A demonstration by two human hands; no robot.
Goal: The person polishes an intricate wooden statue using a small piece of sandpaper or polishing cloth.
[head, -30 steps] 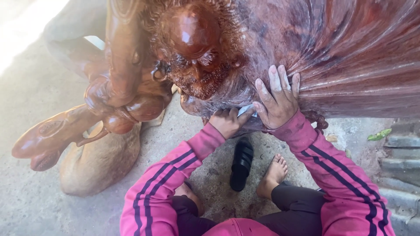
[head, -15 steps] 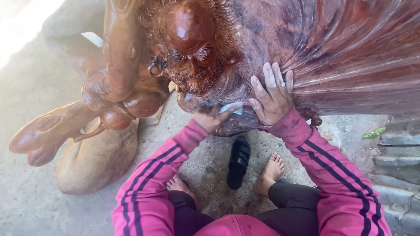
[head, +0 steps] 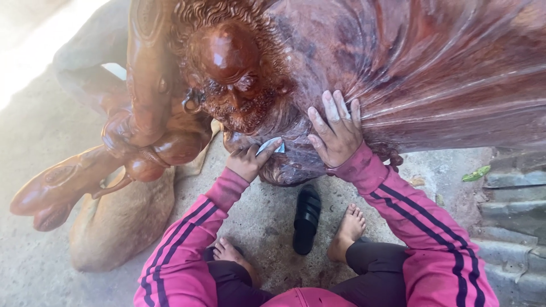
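Since half a second ago, both hands have shifted only slightly along the carving's underside, and the left hand now pushes its small pale piece a little further up against the wood.

Head view: no containers show anywhere (only carved wood, concrete and feet). The left hand (head: 245,162) pinches a small piece of pale sandpaper (head: 269,146) between thumb and curled fingers, its sheet sticking out past the fingertips and touching the dark red wooden statue (head: 432,74) just below the carved bearded face (head: 230,79). The right hand (head: 336,133) lies flat on the statue's ribbed folds, its 4 fingers held straight and close together, pointing up, thumb spread to the side. The 2 hands are near each other, apart, with the sandpaper between them.

Beneath the hands the statue's lower edge curves away over open concrete floor (head: 34,136). A black sandal (head: 307,219) lies on the floor between the person's 2 bare feet, the right foot (head: 347,230) just beside it. To the left, a carved gourd-like shape (head: 62,187) juts out over a tan rounded block (head: 122,224). Grey stone steps (head: 512,222) bound the right side, a green leaf (head: 476,173) resting near them.
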